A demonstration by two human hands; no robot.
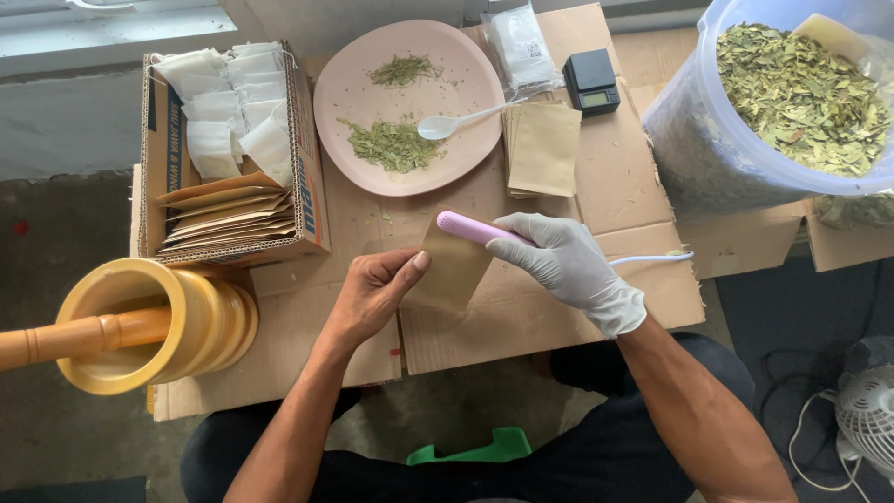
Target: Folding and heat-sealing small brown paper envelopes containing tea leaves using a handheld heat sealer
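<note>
We've got a small brown paper pouch (pixel 453 265) in hand near the front edge of the flattened cardboard (pixel 615 186) that serves as the work surface. Our left hand (pixel 372 293), bare, pinches the pouch's left side btw thumb and fingers. Our right hand (pixel 568 265), in a white glove, is wrapped round a pink handheld sealer (pixel 470 226), which sits across the pouch's top edge; its white cord (pixel 652 258) trails off toward the right edge of the cardboard. Both hands closed on what they hold, close together.

Step, as we judge it: sealing the pouch mouth. The next move would prob. call for steady pressure along the whole top edge, w/ the left hand keeping the paper flat so the seam doesn't wrinkle.

Further back, centre: a pink plate (pixel 345 93) w/ two heaps of cut dried leaves and a white plastic spoon (pixel 456 121). Just right of it, a stack of empty brown pouches (pixel 545 149), a small black scale (pixel 591 82) and a clear packet (pixel 520 42). At the left edge, a cardboard box (pixel 312 200) w/ white filter bags and more brown pouches. Front left corner: a yellow mortar (pixel 200 321) lying on its side w/ pestle (pixel 74 340) inside. Far right, a big translucent tub (pixel 689 130) of dried leaves.
</note>
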